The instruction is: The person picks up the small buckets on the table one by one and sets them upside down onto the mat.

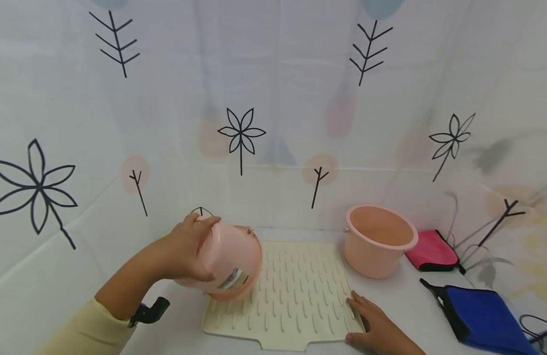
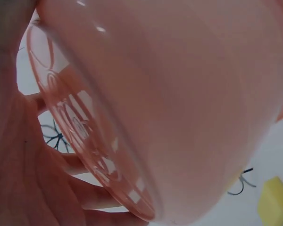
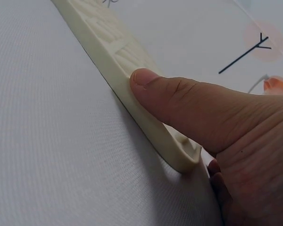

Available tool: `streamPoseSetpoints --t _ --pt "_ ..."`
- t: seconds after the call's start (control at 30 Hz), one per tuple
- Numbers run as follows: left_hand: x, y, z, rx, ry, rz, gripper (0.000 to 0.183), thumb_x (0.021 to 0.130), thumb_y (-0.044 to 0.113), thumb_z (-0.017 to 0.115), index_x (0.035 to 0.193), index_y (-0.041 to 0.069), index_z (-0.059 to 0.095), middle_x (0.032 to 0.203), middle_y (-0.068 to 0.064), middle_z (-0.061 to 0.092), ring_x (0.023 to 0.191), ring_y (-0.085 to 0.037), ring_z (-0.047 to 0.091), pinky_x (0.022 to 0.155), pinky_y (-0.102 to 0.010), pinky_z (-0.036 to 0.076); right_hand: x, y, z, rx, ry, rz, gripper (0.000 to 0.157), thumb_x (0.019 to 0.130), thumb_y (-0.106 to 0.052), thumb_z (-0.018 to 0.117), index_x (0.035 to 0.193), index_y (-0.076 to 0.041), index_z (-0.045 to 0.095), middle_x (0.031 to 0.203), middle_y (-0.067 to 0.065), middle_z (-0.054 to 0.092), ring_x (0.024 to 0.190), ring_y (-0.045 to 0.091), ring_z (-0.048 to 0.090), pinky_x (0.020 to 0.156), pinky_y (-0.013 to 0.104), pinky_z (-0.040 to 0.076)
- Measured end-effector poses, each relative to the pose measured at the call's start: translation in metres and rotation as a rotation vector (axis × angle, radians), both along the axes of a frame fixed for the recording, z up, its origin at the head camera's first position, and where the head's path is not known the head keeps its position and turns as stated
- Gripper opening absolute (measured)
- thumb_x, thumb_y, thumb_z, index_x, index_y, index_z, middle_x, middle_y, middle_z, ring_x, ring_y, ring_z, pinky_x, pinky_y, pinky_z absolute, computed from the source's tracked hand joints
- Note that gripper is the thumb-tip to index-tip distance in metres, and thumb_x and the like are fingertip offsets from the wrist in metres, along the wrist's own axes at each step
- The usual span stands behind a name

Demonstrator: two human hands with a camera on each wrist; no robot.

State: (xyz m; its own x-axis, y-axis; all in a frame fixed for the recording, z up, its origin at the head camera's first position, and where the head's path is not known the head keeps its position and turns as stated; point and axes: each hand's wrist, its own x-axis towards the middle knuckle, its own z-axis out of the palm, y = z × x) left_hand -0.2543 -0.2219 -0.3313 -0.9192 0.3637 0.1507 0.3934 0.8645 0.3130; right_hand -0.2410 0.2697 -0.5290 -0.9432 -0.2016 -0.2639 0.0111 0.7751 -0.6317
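Observation:
My left hand (image 1: 189, 249) grips a pink plastic bucket (image 1: 231, 256) by its base. Tipped on its side, the bucket has its rim turned right, over the left part of a cream ridged washboard (image 1: 300, 291). In the left wrist view, the fingers (image 2: 101, 195) curl round the rim of the bucket's patterned base (image 2: 92, 136). At the washboard's near right corner, my right hand (image 1: 380, 325) holds the edge, thumb (image 3: 179, 96) on its side and the other fingers along the right edge. The bucket's inside is hidden in the head view.
A second pink bucket (image 1: 375, 246) stands upright behind the washboard's right side. Farther right lie a red pouch (image 1: 433, 250) and a blue pouch (image 1: 486, 313) with black trim. A yellow block (image 2: 275, 202) lies beyond the held bucket. A patterned white sheet (image 1: 278, 98) hangs behind.

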Motion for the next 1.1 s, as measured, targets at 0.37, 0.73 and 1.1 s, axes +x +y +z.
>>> streamPoseSetpoints --t 0.37,0.73,1.1 --pt "0.000 0.033 -0.032 -0.124 0.008 0.044 0.116 0.061 0.065 0.089 0.160 0.037 0.036 0.160 -0.021 0.032 0.129 -0.048 0.047 0.089 -0.062 0.056 0.001 0.004 -0.003 -0.009 0.009 0.014 0.104 0.071 -0.052 0.092 0.155 -0.006 0.050 0.169 0.024 0.029 0.154 0.054 0.023 0.115 0.077 0.025" --pt "-0.011 0.065 -0.053 -0.047 0.047 0.067 0.107 0.063 0.072 0.087 0.156 0.046 0.042 0.166 -0.018 0.026 0.146 -0.055 0.025 0.112 -0.079 0.025 0.002 0.001 -0.005 0.000 0.036 0.017 0.103 0.070 -0.053 0.092 0.155 -0.010 0.051 0.170 0.020 0.031 0.154 0.051 0.025 0.115 0.077 0.027" --pt "-0.028 0.091 -0.059 -0.087 0.112 0.004 0.091 0.073 0.080 0.074 0.154 0.049 0.046 0.167 -0.014 0.032 0.148 -0.055 0.027 0.115 -0.075 0.024 0.003 0.001 -0.003 0.024 0.030 -0.007 0.106 0.069 -0.055 0.092 0.156 -0.010 0.050 0.170 0.018 0.030 0.155 0.050 0.024 0.116 0.077 0.026"
